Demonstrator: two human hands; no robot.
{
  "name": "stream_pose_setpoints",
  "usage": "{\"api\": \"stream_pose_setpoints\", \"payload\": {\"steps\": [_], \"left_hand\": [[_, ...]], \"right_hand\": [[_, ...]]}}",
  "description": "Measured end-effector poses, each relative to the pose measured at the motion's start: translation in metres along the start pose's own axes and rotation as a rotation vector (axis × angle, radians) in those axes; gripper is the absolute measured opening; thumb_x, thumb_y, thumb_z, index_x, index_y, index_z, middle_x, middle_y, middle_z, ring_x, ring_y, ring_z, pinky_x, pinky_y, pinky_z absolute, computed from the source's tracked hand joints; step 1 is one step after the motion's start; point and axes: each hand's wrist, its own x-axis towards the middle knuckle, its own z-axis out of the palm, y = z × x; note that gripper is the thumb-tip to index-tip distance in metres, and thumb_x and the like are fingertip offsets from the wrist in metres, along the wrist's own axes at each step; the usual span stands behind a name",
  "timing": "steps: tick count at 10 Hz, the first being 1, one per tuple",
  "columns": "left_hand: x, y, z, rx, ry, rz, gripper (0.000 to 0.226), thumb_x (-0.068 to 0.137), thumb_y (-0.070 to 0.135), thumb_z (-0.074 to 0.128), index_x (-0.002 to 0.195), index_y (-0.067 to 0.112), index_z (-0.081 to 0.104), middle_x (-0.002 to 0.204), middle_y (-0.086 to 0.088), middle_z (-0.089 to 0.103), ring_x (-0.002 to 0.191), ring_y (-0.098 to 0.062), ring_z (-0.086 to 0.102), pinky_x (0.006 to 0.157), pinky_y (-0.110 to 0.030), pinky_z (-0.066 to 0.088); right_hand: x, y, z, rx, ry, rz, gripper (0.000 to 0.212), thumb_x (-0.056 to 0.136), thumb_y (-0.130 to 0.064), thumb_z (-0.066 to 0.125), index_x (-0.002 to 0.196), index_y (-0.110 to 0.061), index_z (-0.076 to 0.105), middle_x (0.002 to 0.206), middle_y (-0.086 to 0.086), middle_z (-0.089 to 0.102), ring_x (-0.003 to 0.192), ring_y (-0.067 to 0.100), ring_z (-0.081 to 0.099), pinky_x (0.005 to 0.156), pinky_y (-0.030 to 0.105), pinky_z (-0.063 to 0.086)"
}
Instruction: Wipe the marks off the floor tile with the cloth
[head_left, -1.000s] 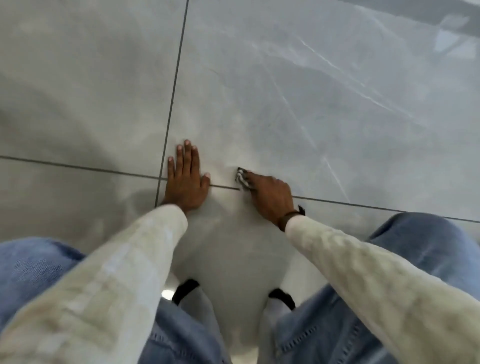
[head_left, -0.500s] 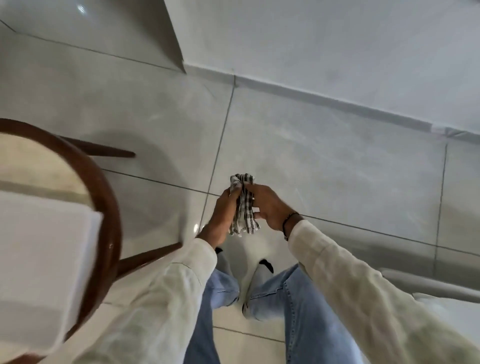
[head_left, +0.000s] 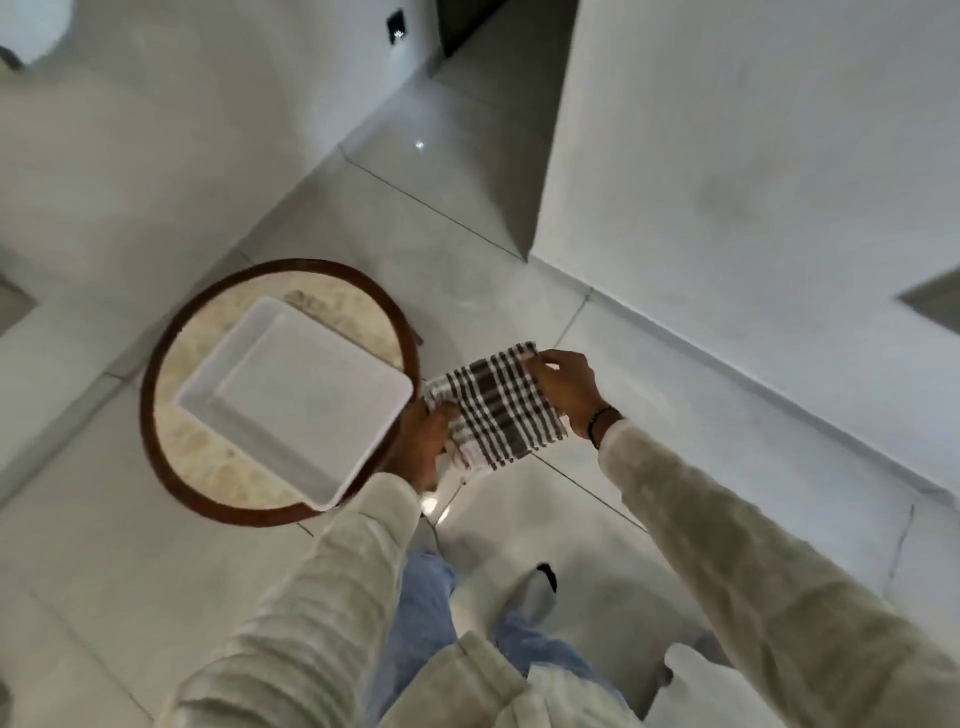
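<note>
I am standing and looking down. A brown-and-white checked cloth (head_left: 493, 405) is stretched flat in the air between both hands, above the glossy grey floor tile (head_left: 582, 530). My left hand (head_left: 423, 441) pinches the cloth's near left edge, next to the round table. My right hand (head_left: 569, 392) grips its far right corner. No marks show on the tile from this height.
A round table (head_left: 156, 415) with a dark wooden rim stands at the left and carries a white square tray (head_left: 291, 395). A white wall (head_left: 727, 208) with a grey skirting runs along the right. My feet (head_left: 540, 582) are on the tile below.
One second ago I was crouched, left hand flat on the tile and right hand pressing the bunched cloth to it. I have since stood up and spread the cloth between both hands.
</note>
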Motion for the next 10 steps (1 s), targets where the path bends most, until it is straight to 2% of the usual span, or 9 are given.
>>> {"api": "stream_pose_setpoints", "payload": {"steps": [1, 2, 3, 4, 5, 6, 7, 9, 10], "left_hand": [[0.001, -0.001, -0.056, -0.089, 0.093, -0.039, 0.037, 0.106, 0.011, 0.057, 0.141, -0.001, 0.064, 0.139, -0.030, 0.070, 0.127, -0.050, 0.068, 0.110, -0.065, 0.054], [0.021, -0.003, -0.111, -0.203, 0.212, -0.076, 0.040, 0.105, 0.004, 0.056, 0.144, -0.002, 0.061, 0.143, -0.029, 0.067, 0.133, -0.050, 0.065, 0.116, -0.068, 0.049], [0.061, -0.008, -0.164, -0.292, 0.295, -0.085, 0.041, 0.103, -0.003, 0.054, 0.143, -0.003, 0.061, 0.144, -0.027, 0.067, 0.130, -0.045, 0.066, 0.114, -0.060, 0.053], [0.107, -0.022, -0.212, -0.311, 0.335, -0.108, 0.034, 0.100, -0.005, 0.055, 0.129, 0.006, 0.069, 0.122, -0.023, 0.071, 0.098, -0.035, 0.069, 0.080, -0.038, 0.063], [0.150, -0.042, -0.243, -0.263, 0.358, -0.204, 0.030, 0.097, 0.002, 0.062, 0.123, 0.015, 0.071, 0.116, -0.018, 0.075, 0.100, -0.037, 0.072, 0.080, -0.039, 0.062], [0.196, -0.062, -0.262, -0.215, 0.414, -0.260, 0.037, 0.095, 0.000, 0.065, 0.131, 0.006, 0.069, 0.128, -0.023, 0.075, 0.100, -0.036, 0.073, 0.093, -0.043, 0.062], [0.223, -0.074, -0.271, -0.080, 0.427, -0.282, 0.044, 0.093, 0.002, 0.068, 0.137, 0.008, 0.066, 0.132, -0.019, 0.073, 0.103, -0.032, 0.070, 0.090, -0.035, 0.060], [0.235, -0.078, -0.278, 0.252, 0.350, -0.219, 0.053, 0.091, 0.002, 0.066, 0.142, 0.006, 0.054, 0.143, -0.021, 0.065, 0.133, -0.042, 0.063, 0.115, -0.047, 0.054], [0.227, -0.066, -0.276, 0.390, 0.376, -0.126, 0.062, 0.090, 0.007, 0.071, 0.147, 0.001, 0.047, 0.151, -0.025, 0.051, 0.138, -0.044, 0.055, 0.119, -0.051, 0.049]], "right_hand": [[0.003, -0.022, 0.055, 0.078, -0.196, 0.047, 0.030, 0.092, -0.027, 0.078, 0.118, -0.011, 0.075, 0.097, 0.009, 0.077, 0.090, 0.027, 0.071, 0.072, 0.029, 0.058], [0.012, -0.040, 0.117, 0.064, -0.347, 0.097, 0.042, 0.089, -0.005, 0.077, 0.130, -0.005, 0.069, 0.123, 0.019, 0.076, 0.111, 0.033, 0.073, 0.079, 0.033, 0.061], [0.033, -0.048, 0.182, -0.033, -0.363, 0.067, 0.041, 0.086, 0.004, 0.076, 0.126, -0.001, 0.071, 0.125, 0.023, 0.075, 0.115, 0.037, 0.073, 0.089, 0.045, 0.064], [0.058, -0.042, 0.250, -0.221, -0.303, -0.009, 0.039, 0.083, 0.004, 0.078, 0.121, -0.002, 0.074, 0.119, 0.024, 0.077, 0.111, 0.036, 0.073, 0.102, 0.047, 0.060], [0.087, -0.031, 0.304, -0.351, -0.292, -0.080, 0.039, 0.082, 0.008, 0.077, 0.120, -0.001, 0.073, 0.116, 0.022, 0.078, 0.090, 0.022, 0.072, 0.079, 0.026, 0.065], [0.118, -0.019, 0.351, -0.445, -0.289, -0.113, 0.038, 0.083, 0.008, 0.075, 0.119, -0.003, 0.074, 0.115, 0.018, 0.078, 0.098, 0.026, 0.075, 0.091, 0.040, 0.065], [0.139, -0.006, 0.379, -0.571, -0.281, -0.162, 0.038, 0.082, 0.002, 0.074, 0.119, -0.008, 0.075, 0.117, 0.014, 0.079, 0.108, 0.028, 0.075, 0.100, 0.039, 0.061], [0.156, 0.005, 0.382, -0.659, -0.260, -0.182, 0.033, 0.083, -0.001, 0.066, 0.112, -0.013, 0.076, 0.108, 0.013, 0.080, 0.099, 0.030, 0.076, 0.090, 0.043, 0.064], [0.152, -0.010, 0.363, -0.561, -0.181, -0.214, 0.027, 0.082, 0.003, 0.068, 0.103, -0.012, 0.079, 0.102, 0.013, 0.082, 0.087, 0.019, 0.075, 0.073, 0.014, 0.056]]}}
